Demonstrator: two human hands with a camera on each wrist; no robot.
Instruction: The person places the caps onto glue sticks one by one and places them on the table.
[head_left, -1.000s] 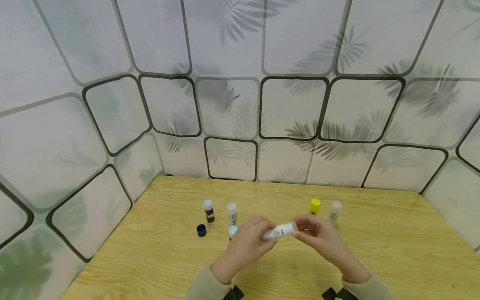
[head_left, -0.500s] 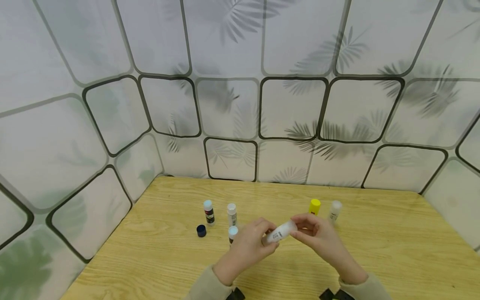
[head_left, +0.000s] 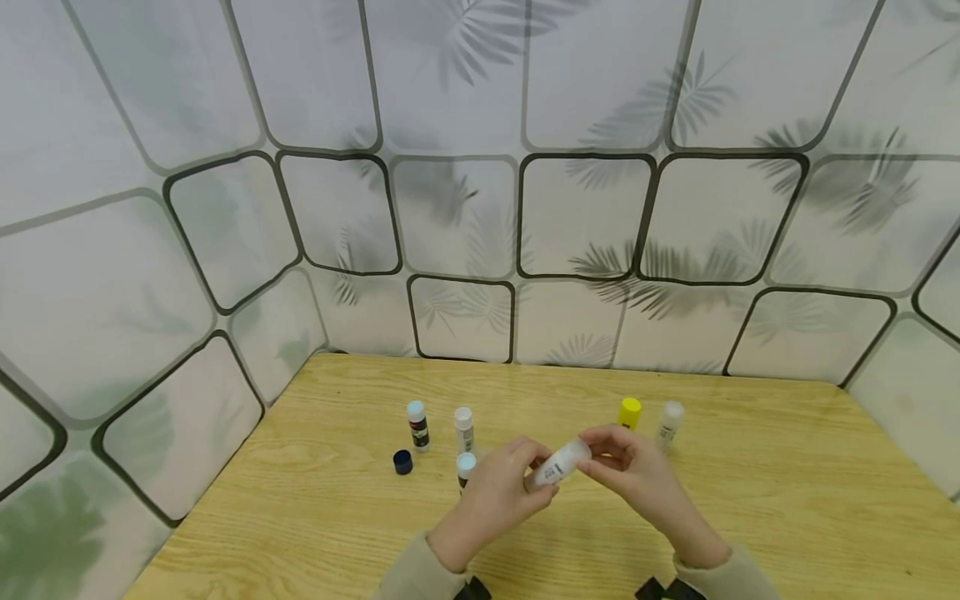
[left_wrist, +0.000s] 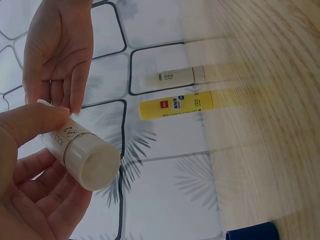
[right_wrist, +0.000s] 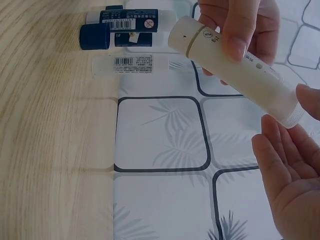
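A white glue stick (head_left: 561, 463) is held tilted over the table, its far end raised toward the right. My left hand (head_left: 501, 482) grips the lower end of its body, thumb on top in the left wrist view. The thumb and fingertips of my right hand (head_left: 637, 471) pinch the opposite end, which shows a ridged rim in the right wrist view. Just past the left hand stands a dark-labelled glue stick (head_left: 466, 467), partly hidden by that hand. A yellow glue stick (head_left: 629, 412) stands behind the right hand.
To the left stand another dark-labelled glue stick (head_left: 418, 427) and a white one (head_left: 464, 429), with a dark blue cap (head_left: 402, 462) in front. A further white glue stick (head_left: 670, 423) stands right of the yellow one. A patterned covering (head_left: 465, 317) rises behind the wooden table (head_left: 285, 500).
The held glue stick has tilted more steeply, its right end rising and shifting slightly left. My right hand has moved a little left with it. The standing glue sticks stay put.
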